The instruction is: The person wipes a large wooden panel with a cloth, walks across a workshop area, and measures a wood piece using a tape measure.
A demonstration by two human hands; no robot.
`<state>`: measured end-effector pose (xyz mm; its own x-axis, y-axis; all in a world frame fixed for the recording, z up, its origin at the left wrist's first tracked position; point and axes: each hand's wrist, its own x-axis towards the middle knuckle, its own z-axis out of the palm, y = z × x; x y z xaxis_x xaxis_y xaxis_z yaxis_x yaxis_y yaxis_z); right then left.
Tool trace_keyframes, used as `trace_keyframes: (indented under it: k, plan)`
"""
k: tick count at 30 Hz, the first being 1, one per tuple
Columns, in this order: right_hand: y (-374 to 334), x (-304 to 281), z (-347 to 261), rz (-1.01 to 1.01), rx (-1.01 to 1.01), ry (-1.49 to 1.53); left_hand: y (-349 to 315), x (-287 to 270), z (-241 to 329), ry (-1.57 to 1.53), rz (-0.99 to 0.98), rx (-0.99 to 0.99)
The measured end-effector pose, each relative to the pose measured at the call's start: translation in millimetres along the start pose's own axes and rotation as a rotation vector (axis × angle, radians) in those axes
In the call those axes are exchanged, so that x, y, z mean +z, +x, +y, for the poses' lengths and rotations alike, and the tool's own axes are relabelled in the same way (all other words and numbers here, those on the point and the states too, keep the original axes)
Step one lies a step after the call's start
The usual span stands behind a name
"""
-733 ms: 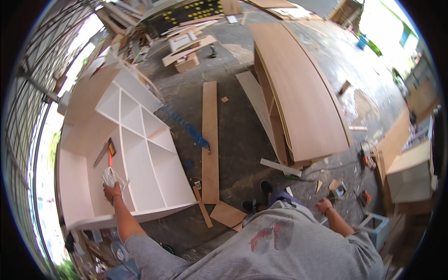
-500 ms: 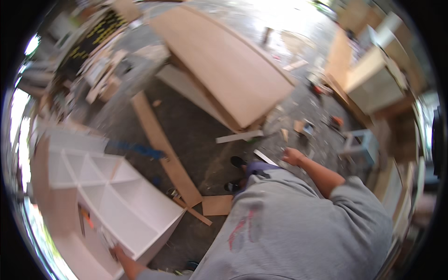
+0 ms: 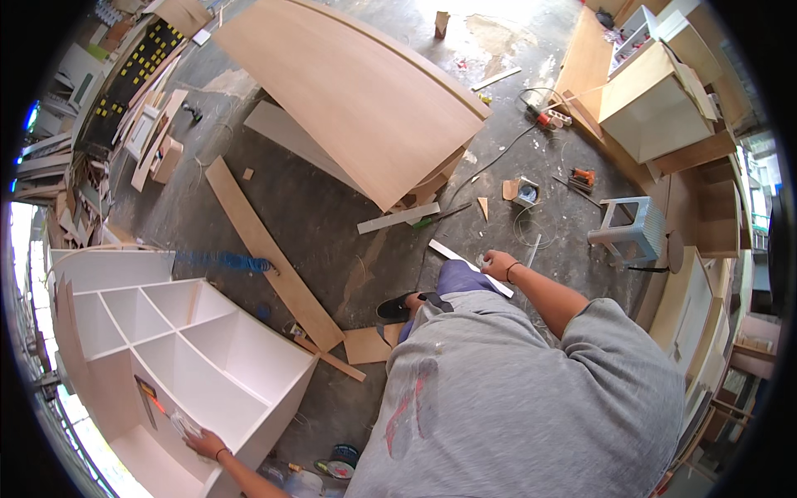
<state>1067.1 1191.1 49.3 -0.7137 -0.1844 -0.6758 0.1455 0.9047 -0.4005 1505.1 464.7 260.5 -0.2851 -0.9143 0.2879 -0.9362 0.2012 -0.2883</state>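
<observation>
A white cabinet (image 3: 187, 357) with several compartments lies at the lower left. My left hand (image 3: 207, 446) reaches over its near part, its fingers closed at a whitish, crumpled-looking thing (image 3: 184, 424). Just beyond, a tool with an orange and dark handle (image 3: 150, 393) lies on the cabinet's pinkish panel; its kind is unclear. My right hand (image 3: 499, 266) hangs by my thigh, fingers curled together. Something small and pale shows at its fingertips, too small to name. Below that hand, a white strip (image 3: 470, 267) lies on the floor, partly covered by my leg.
A large wooden panel unit (image 3: 357, 91) stands ahead. One long board (image 3: 266, 249) lies between it and the cabinet. On the right are a grey-blue stool (image 3: 628, 226), an orange-handled tool (image 3: 584, 177), a red corded power tool (image 3: 546, 119) and a wooden box (image 3: 656, 108). Tins (image 3: 339, 467) stand at my lower left.
The view has shifted, and the scene lies a little farther left and up. My right hand has moved slightly left, toward my thigh. My left hand stays by the whitish thing.
</observation>
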Motion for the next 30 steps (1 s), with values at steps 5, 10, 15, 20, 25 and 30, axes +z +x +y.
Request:
trace_keyframes:
  k: [5,10,15,20,25,30]
  plan:
    - [26,18,20,-0.025,-0.134,0.15,-124,44,43,-0.484,0.0,0.015]
    - [36,22,73,-0.159,0.095,0.46,-345,3,187,-0.799,-0.534,-0.104]
    - [31,6,81,-0.35,0.168,0.323,-542,16,231,-0.919,-1.088,-0.222]
    - [48,-8,60,-0.394,0.135,0.043,-582,9,245,-1.18,-1.189,-0.254]
    - [110,35,36,-0.376,-0.184,-0.456,-594,29,261,-1.186,-1.261,-0.616]
    - [225,146,6,-0.452,-0.394,-0.693,-622,14,295,-1.265,-1.097,-0.528]
